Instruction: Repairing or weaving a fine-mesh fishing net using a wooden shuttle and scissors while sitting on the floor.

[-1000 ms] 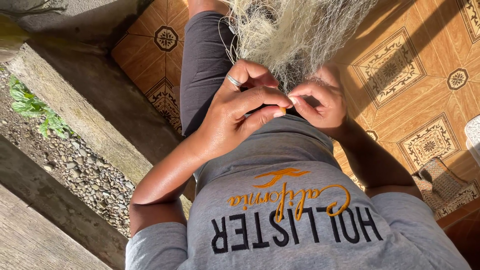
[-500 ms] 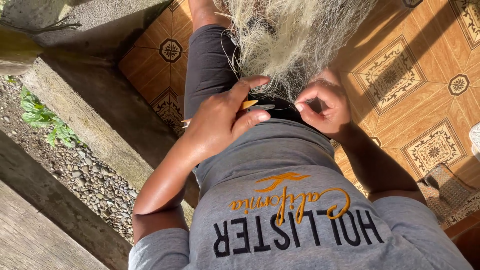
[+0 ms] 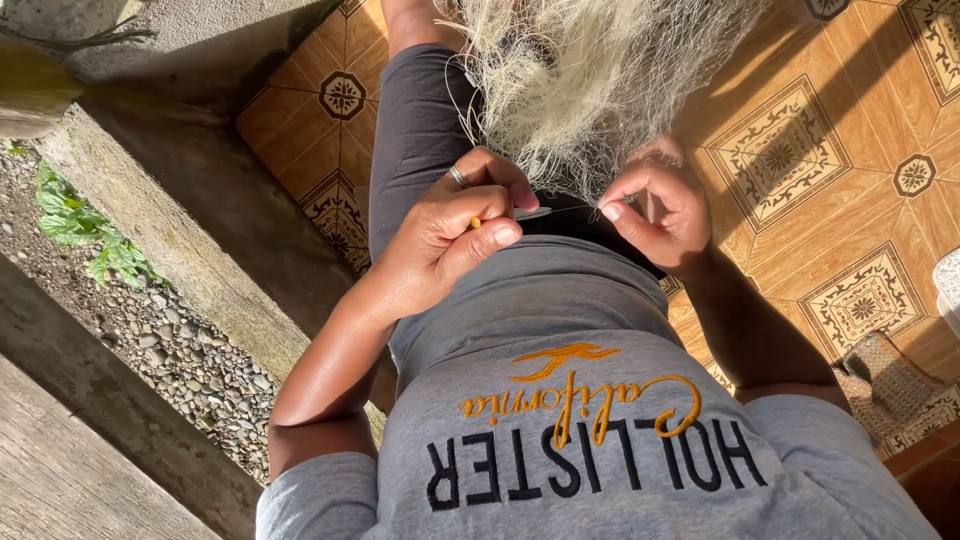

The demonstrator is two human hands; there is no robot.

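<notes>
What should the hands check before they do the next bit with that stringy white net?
1. Left hand grips the small yellow-handled tool: ok.
2. Tool's thin metal tip points toward the right hand: ok.
3. Right hand's fingertips pinch a strand: cannot tell, too fine to see.
4. Pale net lies bunched over the lap, within reach of both hands: ok.
5. Net free of tangles at the working spot: cannot tell.
</notes>
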